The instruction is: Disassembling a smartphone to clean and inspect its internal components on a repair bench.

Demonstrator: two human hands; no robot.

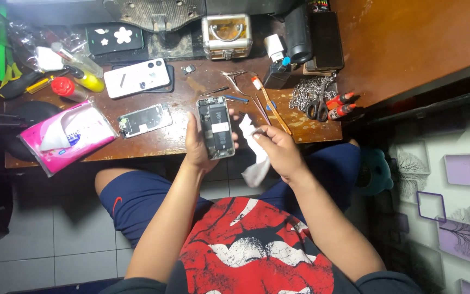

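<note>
My left hand (198,148) holds an opened phone (216,128) upright over the near edge of the wooden table (164,139), its insides facing up. My right hand (279,149) pinches a crumpled white tissue (254,155) just right of the phone; the tissue hangs down below the hand.
On the table lie another opened phone body (143,120), a white phone back (137,78), a pink tissue pack (66,136), tweezers and thin tools (262,100), scissors (316,107), a metal chain (308,90), glue tubes (341,106), a small metal case (227,35), a screwdriver (25,81).
</note>
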